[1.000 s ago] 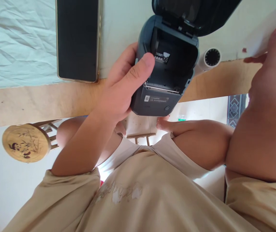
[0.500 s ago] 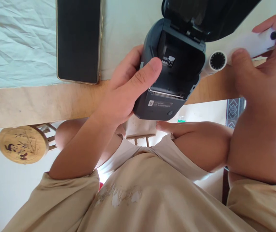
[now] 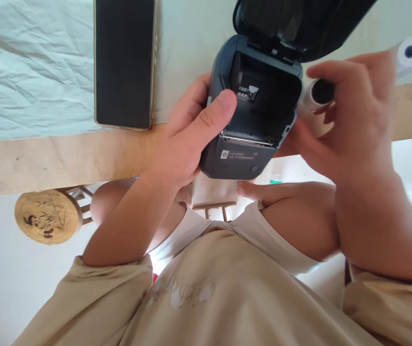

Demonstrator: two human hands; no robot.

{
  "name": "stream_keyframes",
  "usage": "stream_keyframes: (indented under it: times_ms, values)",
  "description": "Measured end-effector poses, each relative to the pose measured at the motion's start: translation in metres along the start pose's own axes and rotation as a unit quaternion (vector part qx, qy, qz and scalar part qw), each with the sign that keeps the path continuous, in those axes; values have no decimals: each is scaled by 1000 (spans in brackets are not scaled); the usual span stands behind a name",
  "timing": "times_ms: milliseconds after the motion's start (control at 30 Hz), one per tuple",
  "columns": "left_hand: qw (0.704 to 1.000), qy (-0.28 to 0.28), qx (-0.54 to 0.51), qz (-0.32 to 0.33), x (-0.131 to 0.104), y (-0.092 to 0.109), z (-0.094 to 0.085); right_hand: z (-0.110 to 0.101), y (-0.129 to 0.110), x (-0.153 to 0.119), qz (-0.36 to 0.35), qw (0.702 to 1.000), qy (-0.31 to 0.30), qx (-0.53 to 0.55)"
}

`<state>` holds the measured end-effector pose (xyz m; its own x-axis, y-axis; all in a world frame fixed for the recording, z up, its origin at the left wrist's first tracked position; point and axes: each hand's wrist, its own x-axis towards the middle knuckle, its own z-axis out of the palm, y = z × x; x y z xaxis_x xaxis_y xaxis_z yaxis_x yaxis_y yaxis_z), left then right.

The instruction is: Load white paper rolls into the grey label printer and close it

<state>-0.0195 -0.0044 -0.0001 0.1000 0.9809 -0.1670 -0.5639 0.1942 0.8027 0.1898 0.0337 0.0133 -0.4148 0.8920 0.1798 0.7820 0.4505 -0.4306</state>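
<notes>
A dark grey label printer (image 3: 243,158) is tilted over the table edge, its black lid (image 3: 299,24) swung open and its paper bay without a roll. My left hand (image 3: 198,129) grips the printer's left side, thumb over the rim. To the right of the printer, my right hand (image 3: 353,105) has its fingers curled around a white roll with a dark core (image 3: 321,92); its fingertips are partly hidden and blurred. Another white roll (image 3: 410,52) lies on the cloth just beyond that hand.
A black phone (image 3: 124,62) lies on the pale green cloth (image 3: 29,72) at the left. The wooden table edge (image 3: 65,161) runs across the view. Below are a round stool with a panda picture (image 3: 49,216), my legs and a bottle with a green label (image 3: 276,179) on the floor.
My right hand has let go of the far-right white roll and moved left to the dark-cored roll beside the printer. The left hand still holds the printer; the view has shifted slightly.
</notes>
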Motion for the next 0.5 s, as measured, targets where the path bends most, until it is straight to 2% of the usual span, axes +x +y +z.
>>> stream_keyframes:
  times_ms: [100,200,267,367,433,500]
  values:
    - [1000,-11,2,-10,0,0,-1,11,7,5,-21,1000,-5,-20]
    - [1000,-8,-2,-7,0,0,-2,12,11,7,-28,999,19,4]
    - [1000,-4,-1,-9,0,0,-2,10,9,8,-5,993,51,105]
    - [1000,6,1,-18,-1,1,0,4,4,14,89,938,69,328]
    - [1000,11,-1,-18,-2,0,0,0,-2,18,138,910,57,386]
    - [1000,11,-3,-19,-2,-1,0,-4,-10,19,135,915,78,373]
